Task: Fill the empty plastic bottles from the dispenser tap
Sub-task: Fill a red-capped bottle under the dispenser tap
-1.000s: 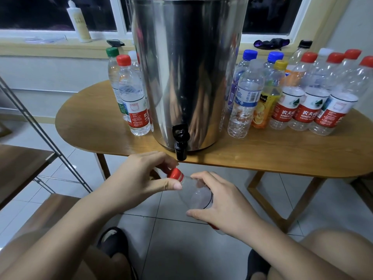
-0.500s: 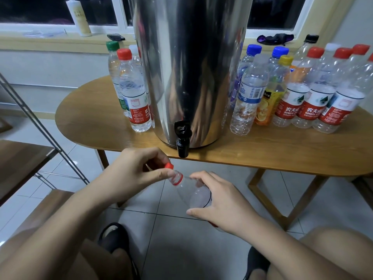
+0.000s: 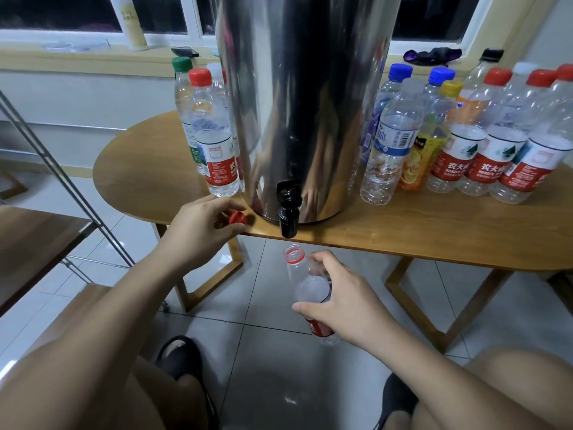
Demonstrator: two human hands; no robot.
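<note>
A tall steel dispenser (image 3: 304,103) stands on the wooden table (image 3: 418,225), its black tap (image 3: 289,209) hanging over the front edge. My right hand (image 3: 344,302) grips an empty clear bottle (image 3: 305,287) with a red label, tilted, its open mouth just below the tap. My left hand (image 3: 201,228) pinches the red cap (image 3: 237,218) at the table edge, left of the tap.
Three capped bottles (image 3: 214,141) stand left of the dispenser. Several empty bottles (image 3: 459,135) with red, blue, yellow and white caps crowd the table to its right. A metal rack frame (image 3: 62,181) and wooden shelves are on the left. My knees and feet are over the tiled floor.
My left hand has unscrewed the red cap and carried it up to the table edge. The bottle, now open, has turned more upright under the tap.
</note>
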